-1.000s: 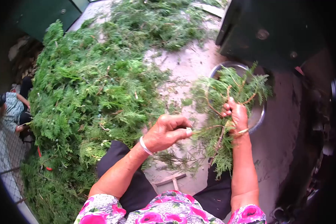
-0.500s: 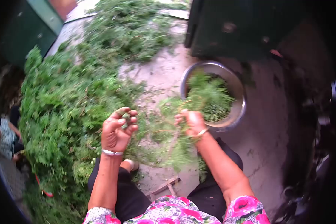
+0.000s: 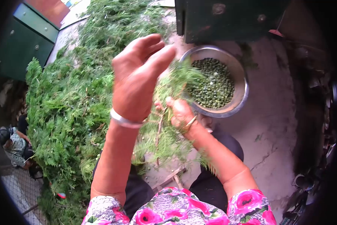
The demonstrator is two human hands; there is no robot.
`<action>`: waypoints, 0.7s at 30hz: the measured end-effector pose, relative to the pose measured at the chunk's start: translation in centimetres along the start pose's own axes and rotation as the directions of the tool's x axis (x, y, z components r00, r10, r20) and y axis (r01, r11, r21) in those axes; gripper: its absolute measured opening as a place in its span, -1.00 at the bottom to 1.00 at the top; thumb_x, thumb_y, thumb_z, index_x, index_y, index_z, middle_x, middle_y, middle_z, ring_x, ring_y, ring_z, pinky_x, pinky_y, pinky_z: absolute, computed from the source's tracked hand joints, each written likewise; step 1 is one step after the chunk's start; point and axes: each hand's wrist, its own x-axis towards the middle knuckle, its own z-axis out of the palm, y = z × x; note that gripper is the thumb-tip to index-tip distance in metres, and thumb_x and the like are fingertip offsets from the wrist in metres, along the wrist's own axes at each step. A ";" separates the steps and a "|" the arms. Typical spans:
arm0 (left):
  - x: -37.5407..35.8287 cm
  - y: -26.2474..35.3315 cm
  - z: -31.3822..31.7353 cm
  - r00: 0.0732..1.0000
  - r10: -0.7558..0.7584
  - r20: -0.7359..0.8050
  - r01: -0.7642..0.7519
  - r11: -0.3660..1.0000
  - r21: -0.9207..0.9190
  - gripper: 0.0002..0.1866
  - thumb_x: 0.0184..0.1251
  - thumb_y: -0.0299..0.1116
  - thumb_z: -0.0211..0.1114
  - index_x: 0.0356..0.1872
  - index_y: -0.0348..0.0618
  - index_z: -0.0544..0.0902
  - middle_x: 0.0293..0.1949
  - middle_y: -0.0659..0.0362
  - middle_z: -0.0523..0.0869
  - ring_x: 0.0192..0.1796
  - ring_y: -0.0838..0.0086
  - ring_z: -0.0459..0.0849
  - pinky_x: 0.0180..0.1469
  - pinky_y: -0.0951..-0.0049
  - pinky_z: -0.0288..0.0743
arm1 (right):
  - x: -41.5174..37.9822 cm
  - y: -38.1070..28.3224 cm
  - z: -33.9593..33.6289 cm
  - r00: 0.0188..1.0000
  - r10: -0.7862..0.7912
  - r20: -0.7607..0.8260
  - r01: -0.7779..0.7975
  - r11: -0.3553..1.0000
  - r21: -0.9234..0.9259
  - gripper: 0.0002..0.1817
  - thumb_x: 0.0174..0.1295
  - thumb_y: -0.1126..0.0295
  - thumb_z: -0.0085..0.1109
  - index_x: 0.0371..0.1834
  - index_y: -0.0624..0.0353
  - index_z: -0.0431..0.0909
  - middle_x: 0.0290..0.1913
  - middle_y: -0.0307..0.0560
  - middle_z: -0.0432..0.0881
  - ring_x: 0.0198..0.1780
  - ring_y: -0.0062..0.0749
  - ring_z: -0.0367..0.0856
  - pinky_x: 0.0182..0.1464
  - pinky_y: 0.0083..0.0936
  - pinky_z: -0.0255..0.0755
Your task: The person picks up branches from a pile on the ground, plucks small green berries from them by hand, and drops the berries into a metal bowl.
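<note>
My right hand [image 3: 181,114] is closed around the woody stem of a leafy evergreen branch [image 3: 181,80], whose feathery sprays hang on both sides of the fist and reach over the basin's left rim. My left hand [image 3: 136,78] is raised to the left of the branch, its thumb and fingers stretched out and apart, with nothing visible in it. Beyond my right hand stands a round metal basin [image 3: 240,103], partly filled with small round green cones [image 3: 213,84].
A large heap of cut evergreen branches [image 3: 69,108] spreads along the left and far side. A dark green metal panel [image 3: 228,22] stands behind the basin. Part of a wooden frame [image 3: 168,180] lies between my knees. Another person [image 3: 14,146] sits at far left.
My left hand has risen and moved right, and its fingers have opened; the small green cones it held no longer show there. My right hand still grips the branch, shifted slightly left.
</note>
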 end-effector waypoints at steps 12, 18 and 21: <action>-15.2 -6.9 -9.9 0.924 -0.348 -0.159 0.382 0.816 0.433 -0.82 0.29 -0.43 0.24 -0.32 -0.41 0.64 -0.52 0.19 0.66 -0.48 0.63 0.57 -0.44 0.62 0.44 | 0.3 -5.8 -1.4 0.970 -0.177 -0.167 0.228 0.899 0.373 -0.70 0.45 0.24 -0.24 0.08 0.12 0.39 -0.02 -0.05 0.58 -0.08 -0.24 0.55 0.05 -0.14 0.45; -15.7 -9.9 -8.1 0.836 -0.548 -0.031 0.548 0.833 0.075 -0.70 0.29 -0.42 0.23 -0.06 -0.48 0.56 -0.26 0.15 0.64 -0.27 0.57 0.61 -0.22 0.55 0.56 | -0.1 -6.3 -1.0 0.973 -0.207 -0.103 0.229 0.926 0.299 -0.63 0.47 0.22 -0.30 0.14 0.15 0.40 0.02 -0.09 0.57 -0.03 -0.22 0.55 0.09 -0.16 0.43; -14.7 -9.1 -7.1 0.792 -0.607 0.068 0.606 0.765 -0.219 -0.70 0.28 -0.42 0.25 -0.04 -0.42 0.56 -0.28 0.18 0.62 -0.32 0.60 0.57 -0.28 0.56 0.52 | -0.1 -5.6 -0.7 0.975 -0.207 -0.075 0.220 0.928 0.301 -0.62 0.46 0.20 -0.25 0.11 0.19 0.44 0.02 -0.10 0.59 -0.04 -0.24 0.55 0.08 -0.23 0.43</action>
